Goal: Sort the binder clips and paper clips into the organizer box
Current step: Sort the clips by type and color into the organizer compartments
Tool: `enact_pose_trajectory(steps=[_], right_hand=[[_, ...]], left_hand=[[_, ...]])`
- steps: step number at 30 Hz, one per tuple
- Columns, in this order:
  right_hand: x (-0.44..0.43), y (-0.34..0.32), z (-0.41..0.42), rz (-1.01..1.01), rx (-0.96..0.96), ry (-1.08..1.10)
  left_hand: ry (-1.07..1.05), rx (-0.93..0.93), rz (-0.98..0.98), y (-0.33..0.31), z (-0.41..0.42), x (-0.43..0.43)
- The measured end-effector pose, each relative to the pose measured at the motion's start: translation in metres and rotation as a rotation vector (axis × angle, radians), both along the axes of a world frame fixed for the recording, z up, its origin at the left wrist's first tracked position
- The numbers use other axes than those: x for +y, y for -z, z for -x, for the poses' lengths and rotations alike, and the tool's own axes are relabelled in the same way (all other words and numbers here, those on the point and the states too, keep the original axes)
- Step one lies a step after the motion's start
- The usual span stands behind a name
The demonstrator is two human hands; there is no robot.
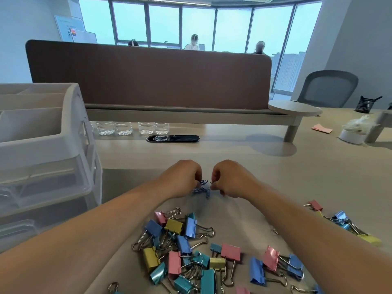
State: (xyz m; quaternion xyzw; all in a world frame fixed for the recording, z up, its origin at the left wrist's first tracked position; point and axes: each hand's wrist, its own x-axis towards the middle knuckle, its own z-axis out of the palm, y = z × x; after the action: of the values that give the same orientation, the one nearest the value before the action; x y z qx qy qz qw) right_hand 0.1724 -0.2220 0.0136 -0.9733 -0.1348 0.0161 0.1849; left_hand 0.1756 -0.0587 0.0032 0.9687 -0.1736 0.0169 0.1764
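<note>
Fingers of left hand (182,177) and right hand (231,179) pinch one tangle of blue paper clips (203,188), just beyond roughly two dozen binder clips (184,244). One organizer box (42,145) stands left of those.

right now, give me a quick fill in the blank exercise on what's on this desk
1. The left hand and right hand both pinch small ____ paper clips.
2. The organizer box stands on the person's ____ side.
3. The binder clips heaped between the forearms are blue, yellow, teal and ____.

Missing words: blue; left; pink
</note>
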Motion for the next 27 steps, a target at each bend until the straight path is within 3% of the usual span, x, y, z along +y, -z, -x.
enact_pose_trajectory(steps=[27], right_hand=[[0.017, 0.004, -0.014, 0.161, 0.184, -0.043]], left_hand=[[0.078, 0.100, -0.209, 0.000, -0.005, -0.008]])
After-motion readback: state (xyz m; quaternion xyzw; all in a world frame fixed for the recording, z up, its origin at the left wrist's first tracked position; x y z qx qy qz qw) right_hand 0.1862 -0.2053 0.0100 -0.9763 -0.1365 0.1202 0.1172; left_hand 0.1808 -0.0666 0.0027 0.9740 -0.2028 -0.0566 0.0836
